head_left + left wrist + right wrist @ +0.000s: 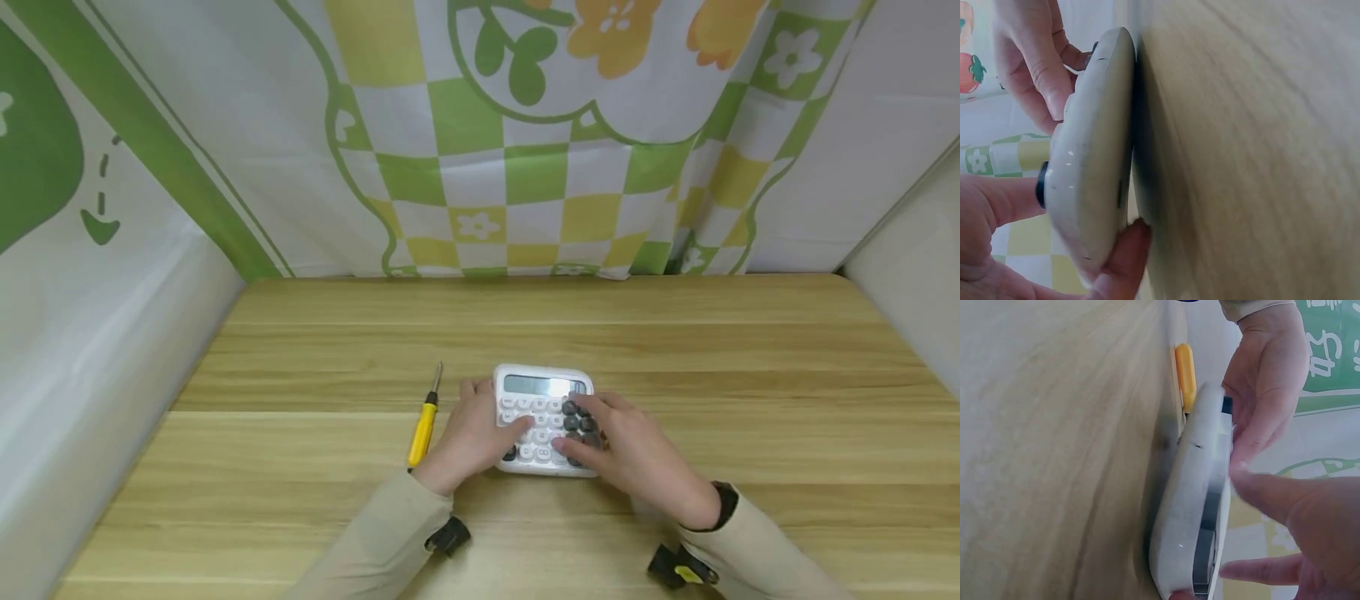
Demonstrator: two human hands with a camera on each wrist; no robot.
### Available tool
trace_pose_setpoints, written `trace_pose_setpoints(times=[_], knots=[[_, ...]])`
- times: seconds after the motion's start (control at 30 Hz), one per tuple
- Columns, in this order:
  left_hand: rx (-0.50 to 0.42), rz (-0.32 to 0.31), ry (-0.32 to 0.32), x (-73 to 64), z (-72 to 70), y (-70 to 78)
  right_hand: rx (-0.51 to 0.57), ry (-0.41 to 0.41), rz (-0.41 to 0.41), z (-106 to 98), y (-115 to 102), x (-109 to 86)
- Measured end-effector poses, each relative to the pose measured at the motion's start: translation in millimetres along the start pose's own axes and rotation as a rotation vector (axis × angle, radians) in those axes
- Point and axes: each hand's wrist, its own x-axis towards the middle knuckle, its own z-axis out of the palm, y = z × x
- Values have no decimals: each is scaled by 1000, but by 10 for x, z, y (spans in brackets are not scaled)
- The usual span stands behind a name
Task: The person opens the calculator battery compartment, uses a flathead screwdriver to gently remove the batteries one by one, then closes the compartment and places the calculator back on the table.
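- Nearest me, two beige sleeves (386,533) reach in over the table (712,358), with black clips (447,537) at the wrists; they hang low, so I'd watch that they don't drag on the wood.
- The left hand (468,437) pinches the calculator (542,437) by its left side, thumb over the keys (541,404), a fingertip tucked between base and wood.
- The right hand (637,450) grips the other side, thumb and forefinger bent over the keys, another fingertip showing low at the shell in the right wrist view.
- Between them the calculator lies face up, screen (528,384) at its far end; whether any of the base touches the wood I can't tell.
- To handle it well, I'd say, take the load on the rims, go light on the keys and move both sides together; that smooth shell might slip.
- Just left of the left hand lies a yellow screwdriver (422,433), handle near the wrist, tip pointing away; a leftward swing could knock it.
- Farther on, wood runs widely to the right, which looks the roomier way.
- At the far edge hangs a checked cloth (532,175), well apart from the hands.
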Motion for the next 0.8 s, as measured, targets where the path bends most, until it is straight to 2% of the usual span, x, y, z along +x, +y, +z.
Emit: trace_pose_setpoints(times=[0.17, 0.37, 0.5, 0.67, 0.8], knots=[[-95, 9, 16, 10, 7, -16, 15, -7, 42, 19, -11, 5], [-262, 34, 88, 36, 31, 12, 59, -51, 144, 20, -52, 42], [-346, 13, 136, 32, 49, 26, 85, -70, 197, 14, -77, 55], [-371, -25, 189, 8, 82, 21, 120, -95, 264, 6, -98, 66], [-390, -42, 199, 2, 120, -2, 131, -109, 293, 11, -115, 72]])
